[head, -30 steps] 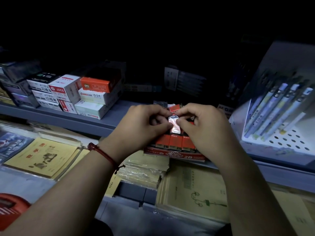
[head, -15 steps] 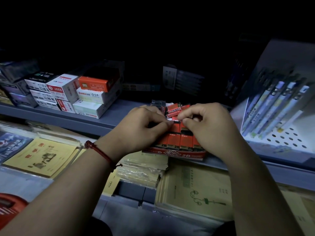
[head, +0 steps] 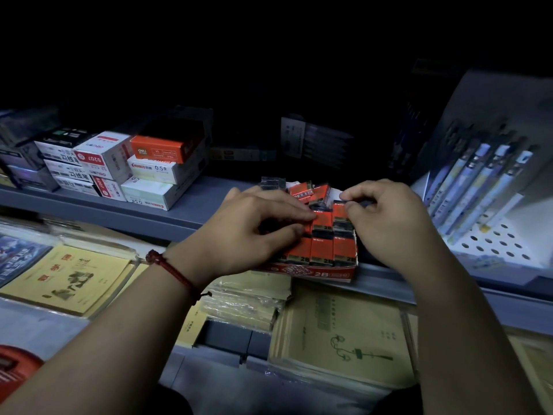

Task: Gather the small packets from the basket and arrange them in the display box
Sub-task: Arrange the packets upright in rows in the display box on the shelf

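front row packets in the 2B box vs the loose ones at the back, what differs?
Pose: the front-row packets stand upright, side by side in the display box; the loose packets at the back lie tilted at mixed angles.
Order: the front-row packets form an even line with the 2B marks facing out; the loose packets are jumbled.
Contact: neither hand touches the front-row packets or the loose packets.
Shared: both are small orange-and-black packets.

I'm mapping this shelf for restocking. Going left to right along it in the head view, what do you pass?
Stacked white and orange boxes → left hand → red display box → right hand → rack of pens.
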